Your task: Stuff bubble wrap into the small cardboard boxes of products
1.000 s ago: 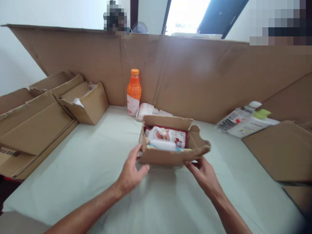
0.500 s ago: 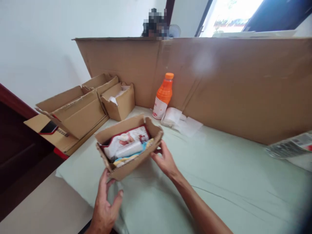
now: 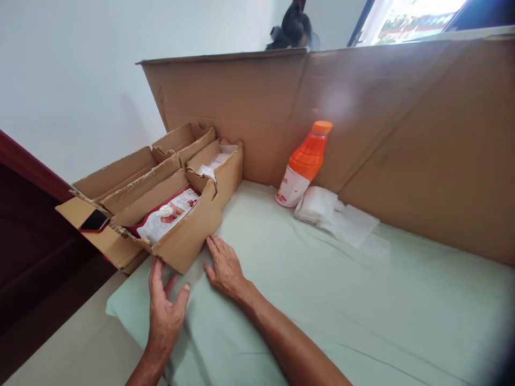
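Observation:
A small open cardboard box (image 3: 189, 230) stands at the left, beside the other boxes. Inside it lies a white packet (image 3: 171, 214) with a red edge and a printed picture; the front wall hides the rest of its contents. My left hand (image 3: 167, 311) is at the box's near corner, fingertips against its lower edge, thumb spread away. My right hand (image 3: 225, 268) lies low by the box's right side, fingers stretched out with the tips at its bottom edge. Neither hand is wrapped round the box.
Open cardboard boxes (image 3: 120, 185) stand behind, one box (image 3: 231, 169) holding white wrapping. A phone-like dark object (image 3: 94, 220) lies on a flap. An orange-capped bottle (image 3: 306, 163) and white sheets (image 3: 322, 206) are by the cardboard wall (image 3: 249, 102). Beyond it is a person (image 3: 295, 27).
The small box has moved left from mid-table to beside the other boxes, and both hands went with it. My right hand has dropped from its side wall to its bottom edge. The view has shifted.

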`<state>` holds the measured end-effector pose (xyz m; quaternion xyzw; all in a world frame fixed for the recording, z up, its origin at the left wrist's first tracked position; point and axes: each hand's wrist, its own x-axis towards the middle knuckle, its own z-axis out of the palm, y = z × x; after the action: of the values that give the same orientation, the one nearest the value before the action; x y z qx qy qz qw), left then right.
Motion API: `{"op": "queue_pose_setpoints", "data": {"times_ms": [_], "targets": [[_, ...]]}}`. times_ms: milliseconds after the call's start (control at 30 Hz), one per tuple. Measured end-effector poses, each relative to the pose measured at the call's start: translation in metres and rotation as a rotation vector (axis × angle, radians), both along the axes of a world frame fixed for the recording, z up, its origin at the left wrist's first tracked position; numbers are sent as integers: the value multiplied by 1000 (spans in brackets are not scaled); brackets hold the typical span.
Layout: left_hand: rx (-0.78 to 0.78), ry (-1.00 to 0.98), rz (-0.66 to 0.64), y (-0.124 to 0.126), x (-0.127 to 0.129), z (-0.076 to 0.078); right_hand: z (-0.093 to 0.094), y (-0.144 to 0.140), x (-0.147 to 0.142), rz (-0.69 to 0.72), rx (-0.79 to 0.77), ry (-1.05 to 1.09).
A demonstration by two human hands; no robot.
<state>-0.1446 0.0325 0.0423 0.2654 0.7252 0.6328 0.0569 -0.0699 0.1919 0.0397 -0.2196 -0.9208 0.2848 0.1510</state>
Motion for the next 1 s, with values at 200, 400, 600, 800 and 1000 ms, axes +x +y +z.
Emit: {"op": "queue_pose_setpoints", "data": {"times_ms": [200, 400, 600, 800, 1000], "targets": [[7, -64, 27, 5, -12, -2, 8, 2, -9, -6, 135, -61], [-184, -231, -70, -20, 5, -26, 6, -5, -12, -33, 238, -53], [-374, 283, -392, -48, 25, -39, -2, -37, 38, 42, 340, -76], [-422, 496, -549, -31, 25, -30, -4, -99, 149, 30, 395, -45], [-353, 699, -774, 40, 78, -26, -37, -159, 204, 83, 399, -95]]}}
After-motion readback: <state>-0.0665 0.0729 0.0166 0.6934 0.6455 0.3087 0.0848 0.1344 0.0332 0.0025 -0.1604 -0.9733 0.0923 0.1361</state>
